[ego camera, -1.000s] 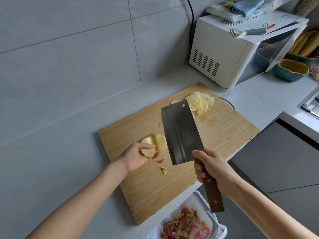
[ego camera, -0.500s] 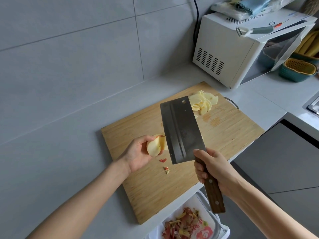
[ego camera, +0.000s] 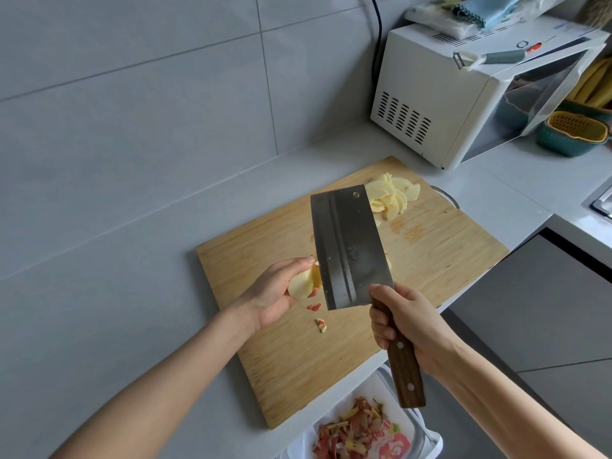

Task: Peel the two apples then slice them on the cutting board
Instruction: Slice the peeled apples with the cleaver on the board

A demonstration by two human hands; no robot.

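Apple piece (ego camera: 303, 283) sits in the left hand (ego camera: 270, 294), fingers curled round it over the cutting board (ego camera: 447, 260); right hand (ego camera: 409, 323) grips the cleaver (ego camera: 347, 250) handle, blade pointing away.

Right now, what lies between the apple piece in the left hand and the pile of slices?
In the head view, the cleaver, held by the right hand, has its blade between the apple piece and the slices.
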